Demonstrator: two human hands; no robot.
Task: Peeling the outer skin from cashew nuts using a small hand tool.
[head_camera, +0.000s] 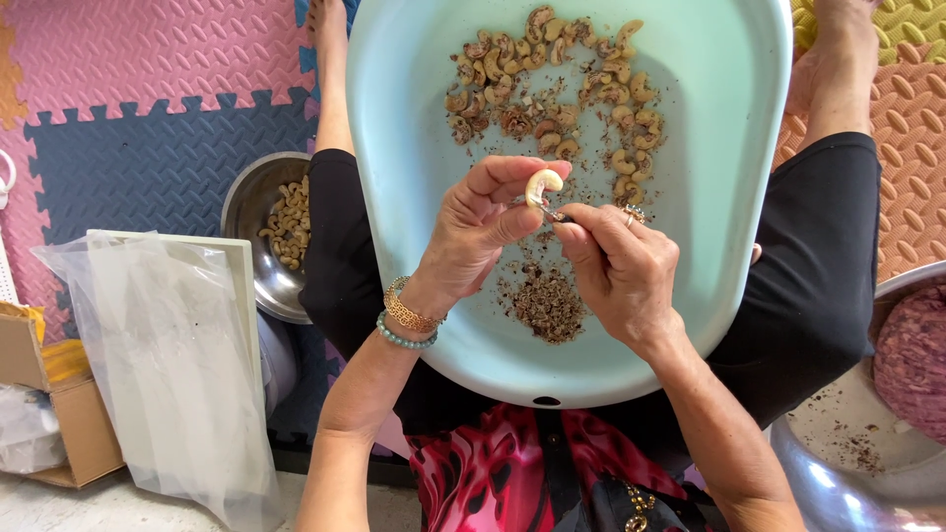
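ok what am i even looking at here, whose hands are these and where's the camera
The one picture comes from a camera worn on a person's head, looking down at their own lap and two bare hands; no machine is involved. A wide pale green plastic basin rests on their legs. It holds a pile of unpeeled brown-skinned cashew nuts and a heap of brown skin flakes. The left hand pinches one pale peeled cashew kernel, while the right hand holds a small metal blade against it. On the person's left, on the foam floor mat, a steel bowl holds more nuts.
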